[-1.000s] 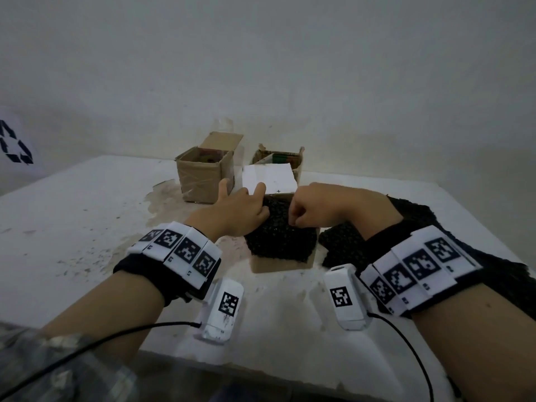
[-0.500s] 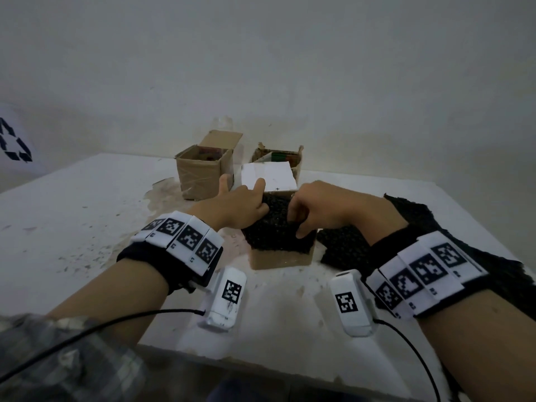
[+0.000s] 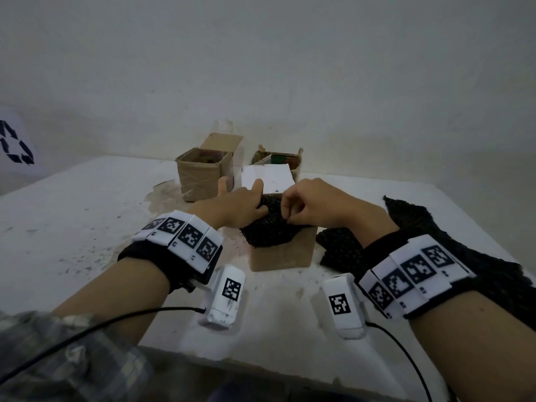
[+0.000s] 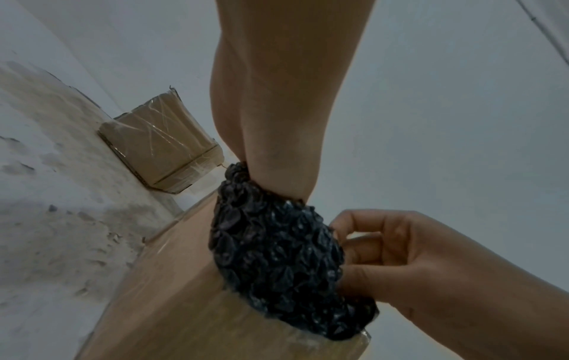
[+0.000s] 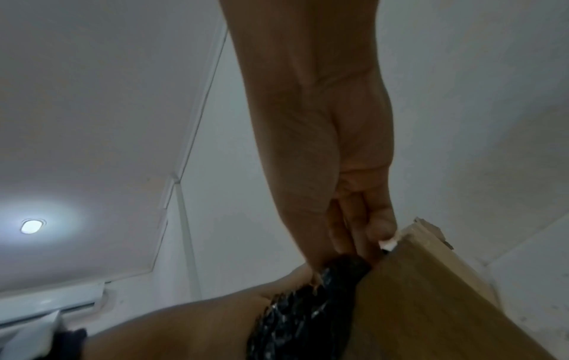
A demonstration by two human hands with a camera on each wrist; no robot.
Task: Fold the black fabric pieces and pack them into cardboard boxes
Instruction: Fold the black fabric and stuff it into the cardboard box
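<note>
A bundled black fabric piece bulges out of the top of a small cardboard box at the table's centre. My left hand lies on the fabric's left side with fingers stretched toward the box's white flap. In the left wrist view, the palm heel bears on the fabric above the box. My right hand curls over the right side and pinches the fabric's edge. The right wrist view shows its fingers dug in between fabric and box wall.
More black fabric lies spread on the right of the white table, with a smaller piece beside the box. Two open cardboard boxes stand at the back by the wall. The table's near edge is close to my forearms.
The fabric sits lower over the box, so more of the box front shows. My right hand went from a fist pressing down to a pinch on the fabric's edge. My left hand's fingers reached further forward.
</note>
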